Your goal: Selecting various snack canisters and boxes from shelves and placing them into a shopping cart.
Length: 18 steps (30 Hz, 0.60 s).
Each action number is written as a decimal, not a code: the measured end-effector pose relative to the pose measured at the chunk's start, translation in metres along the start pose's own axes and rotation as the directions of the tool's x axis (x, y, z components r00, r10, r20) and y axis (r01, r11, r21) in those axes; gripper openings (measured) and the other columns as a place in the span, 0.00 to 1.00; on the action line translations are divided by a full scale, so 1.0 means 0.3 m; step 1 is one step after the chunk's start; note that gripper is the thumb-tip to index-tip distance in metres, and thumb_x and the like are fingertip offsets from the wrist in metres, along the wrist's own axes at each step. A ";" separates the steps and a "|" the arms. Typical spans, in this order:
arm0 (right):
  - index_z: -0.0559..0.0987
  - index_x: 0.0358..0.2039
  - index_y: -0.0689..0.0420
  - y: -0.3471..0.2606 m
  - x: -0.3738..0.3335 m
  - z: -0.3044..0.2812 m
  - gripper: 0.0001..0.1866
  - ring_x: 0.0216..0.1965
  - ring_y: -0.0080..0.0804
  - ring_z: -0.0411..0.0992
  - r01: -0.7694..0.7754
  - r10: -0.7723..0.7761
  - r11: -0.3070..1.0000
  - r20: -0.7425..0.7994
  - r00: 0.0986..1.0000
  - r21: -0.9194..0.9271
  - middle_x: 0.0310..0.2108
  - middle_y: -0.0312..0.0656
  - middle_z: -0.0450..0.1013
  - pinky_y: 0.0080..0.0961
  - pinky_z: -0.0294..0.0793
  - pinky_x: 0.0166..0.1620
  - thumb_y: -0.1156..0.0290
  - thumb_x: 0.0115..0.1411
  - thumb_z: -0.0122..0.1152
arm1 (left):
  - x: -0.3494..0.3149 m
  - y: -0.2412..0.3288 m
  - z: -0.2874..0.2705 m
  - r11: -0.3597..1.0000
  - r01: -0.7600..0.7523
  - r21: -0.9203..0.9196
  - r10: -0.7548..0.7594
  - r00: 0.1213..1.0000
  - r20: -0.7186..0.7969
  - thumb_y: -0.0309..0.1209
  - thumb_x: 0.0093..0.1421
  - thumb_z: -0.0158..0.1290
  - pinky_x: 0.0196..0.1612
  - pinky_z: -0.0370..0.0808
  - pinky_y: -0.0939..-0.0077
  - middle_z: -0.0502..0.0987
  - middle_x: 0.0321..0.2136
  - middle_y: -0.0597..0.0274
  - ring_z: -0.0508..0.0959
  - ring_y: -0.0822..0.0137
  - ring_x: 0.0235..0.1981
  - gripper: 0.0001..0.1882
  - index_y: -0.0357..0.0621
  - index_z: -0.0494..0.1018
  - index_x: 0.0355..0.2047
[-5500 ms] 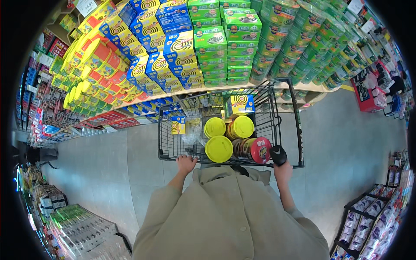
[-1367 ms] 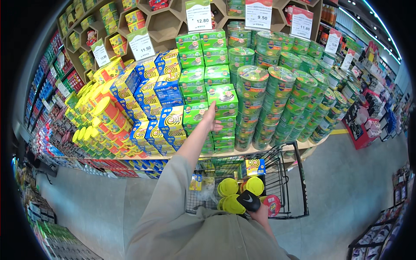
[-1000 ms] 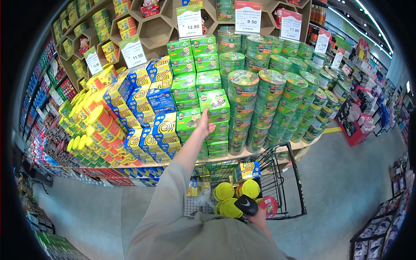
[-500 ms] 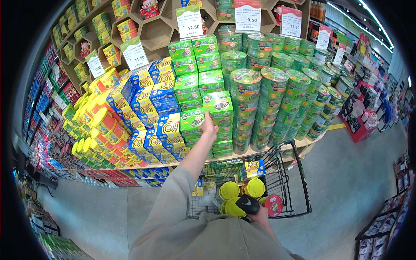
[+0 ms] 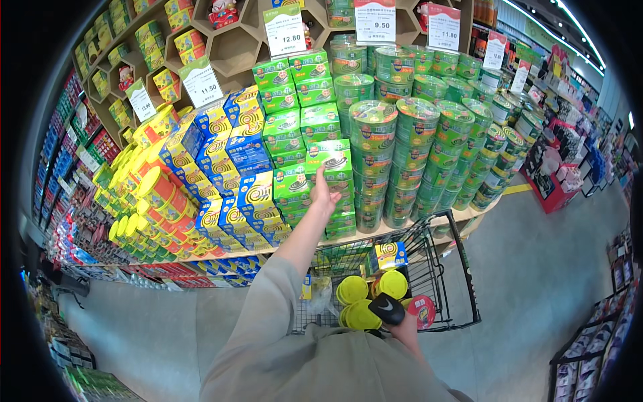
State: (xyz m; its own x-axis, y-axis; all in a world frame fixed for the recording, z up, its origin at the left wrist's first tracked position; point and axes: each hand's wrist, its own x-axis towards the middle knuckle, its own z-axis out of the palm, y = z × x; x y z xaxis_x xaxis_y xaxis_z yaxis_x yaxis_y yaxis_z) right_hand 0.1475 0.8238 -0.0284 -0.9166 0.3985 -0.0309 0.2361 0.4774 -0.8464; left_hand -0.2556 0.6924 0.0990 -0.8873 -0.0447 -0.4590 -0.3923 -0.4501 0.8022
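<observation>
My left hand (image 5: 324,197) reaches to the front of the stacked green boxes and closes on the upper front green box (image 5: 329,158), printed with a dark spiral coil. Its thumb lies against the box's front, and the other fingers are partly hidden. Low down, my right hand (image 5: 404,328) is wrapped around a black rounded object (image 5: 387,309) with a pale curved mark; its lower part is hidden. Below the shelf stands a black wire shopping cart (image 5: 467,268). Inside it are several yellow-lidded tubs (image 5: 352,289), a tub with a red lid (image 5: 422,311) and a blue-yellow box (image 5: 390,255).
Tall stacks of clear-wrapped green tubs (image 5: 373,144) stand right of the green boxes. Blue-yellow boxes (image 5: 255,194) and orange tubs with yellow lids (image 5: 158,187) fill the left. Price cards (image 5: 284,30) rise above the display. A red bin (image 5: 548,187) stands far right.
My left hand has shifted slightly rightward across the front of the green box, thumb still against it. The right hand keeps hold of the black object. The whole view has moved a little.
</observation>
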 end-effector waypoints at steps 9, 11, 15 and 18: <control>0.79 0.32 0.63 -0.043 0.043 -0.046 0.17 0.35 0.50 0.78 0.029 -0.026 0.999 -0.102 0.994 0.036 0.27 0.54 0.77 0.37 0.77 0.37 0.71 0.39 0.68 | -0.266 -0.036 -0.325 0.989 0.145 -0.001 -0.138 0.948 0.286 0.65 0.51 0.50 0.46 0.76 0.59 0.73 0.37 0.49 0.77 0.56 0.38 0.46 0.34 0.61 0.54; 0.79 0.31 0.63 -0.076 0.062 -0.060 0.16 0.34 0.51 0.77 0.047 -0.041 0.997 -0.107 0.993 0.060 0.27 0.54 0.77 0.36 0.77 0.37 0.72 0.39 0.68 | -0.344 -0.069 -0.393 0.975 0.222 -0.027 -0.199 0.916 0.348 0.65 0.52 0.48 0.50 0.73 0.56 0.73 0.44 0.48 0.75 0.55 0.44 0.45 0.37 0.61 0.56; 0.79 0.35 0.63 -0.076 0.082 -0.036 0.16 0.36 0.50 0.78 0.146 -0.129 0.976 -0.114 0.985 0.159 0.30 0.54 0.77 0.34 0.77 0.38 0.74 0.42 0.66 | -0.481 -0.158 -0.503 0.961 0.278 0.004 -0.257 0.881 0.396 0.62 0.56 0.45 0.52 0.70 0.56 0.70 0.53 0.52 0.72 0.56 0.51 0.41 0.44 0.60 0.60; 0.78 0.37 0.64 -0.149 0.077 -0.054 0.17 0.37 0.46 0.78 0.150 -0.143 0.973 -0.053 0.988 0.175 0.31 0.52 0.78 0.32 0.76 0.39 0.76 0.43 0.65 | -0.484 -0.231 -0.619 0.959 0.282 -0.009 -0.249 0.861 0.444 0.59 0.58 0.42 0.49 0.73 0.54 0.71 0.53 0.59 0.74 0.56 0.49 0.35 0.52 0.63 0.59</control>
State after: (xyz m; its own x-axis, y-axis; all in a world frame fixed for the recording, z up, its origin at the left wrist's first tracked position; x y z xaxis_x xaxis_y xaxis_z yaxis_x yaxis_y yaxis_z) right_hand 0.1211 0.8243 0.0173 -0.9225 0.3673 0.1182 0.0362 0.3874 -0.9212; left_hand -0.0547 0.5645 0.0392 -0.7736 0.4697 -0.4252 -0.6246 -0.4525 0.6365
